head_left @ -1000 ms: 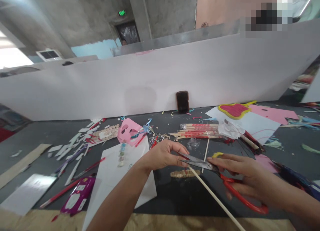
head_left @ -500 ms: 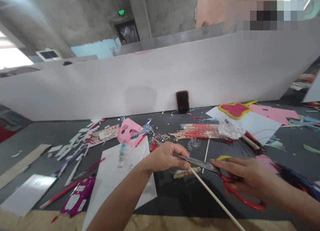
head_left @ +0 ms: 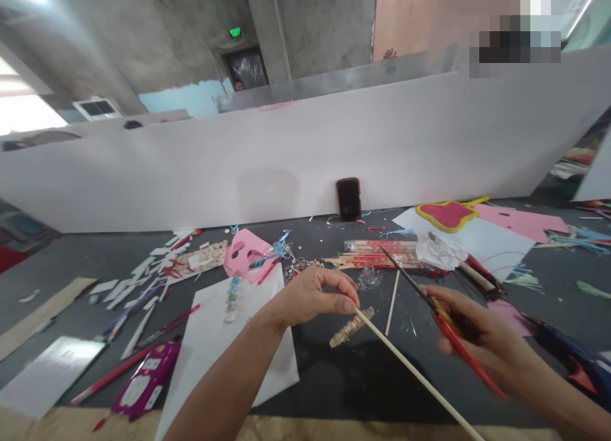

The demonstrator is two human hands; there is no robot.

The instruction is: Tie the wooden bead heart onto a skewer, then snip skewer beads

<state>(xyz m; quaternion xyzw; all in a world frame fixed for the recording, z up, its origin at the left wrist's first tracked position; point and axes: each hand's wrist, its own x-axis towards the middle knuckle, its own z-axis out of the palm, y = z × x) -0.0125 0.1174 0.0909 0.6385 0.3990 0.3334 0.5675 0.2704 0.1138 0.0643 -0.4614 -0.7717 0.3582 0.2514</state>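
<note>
The left hand (head_left: 312, 298) pinches a wooden dowel (head_left: 415, 374) between its fingers (head_left: 346, 303); the dowel's near end runs out of view at the bottom edge. The right hand (head_left: 477, 339) is clenched around red-handled scissors (head_left: 446, 320), its grip blurred and partly hiding the handles. A beaded strip (head_left: 352, 328) lies on the dark surface (head_left: 315, 390), just beside the dowel, near a white paper sheet (head_left: 248, 345). Farther off are a pink foam mask (head_left: 245, 253) and bundled sticks (head_left: 377, 254). A phone (head_left: 348, 199) leans against a white partition (head_left: 191, 186), with a concrete room beyond; a pixelated patch (head_left: 515, 40) hides the far right corner.
</note>
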